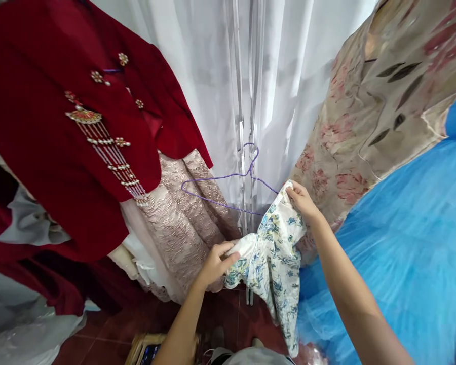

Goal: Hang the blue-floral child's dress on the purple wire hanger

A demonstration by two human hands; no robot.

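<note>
Both my hands hold a white garment with a blue floral print (275,258). My left hand (215,263) pinches its lower left edge. My right hand (302,200) grips its upper corner, right by the end of a thin purple wire hanger (228,190). The hanger's right arm runs into the cloth at my right hand; its hook points up in front of a white curtain (213,76). The rest of the garment hangs down between my arms.
A dark red garment with beaded ornaments (61,132) hangs at left over a beige textured skirt (182,218). A beige dress with pink flowers (372,111) and blue tulle (403,243) fill the right. Red floor tiles (110,329) show below, with white plastic at the lower left.
</note>
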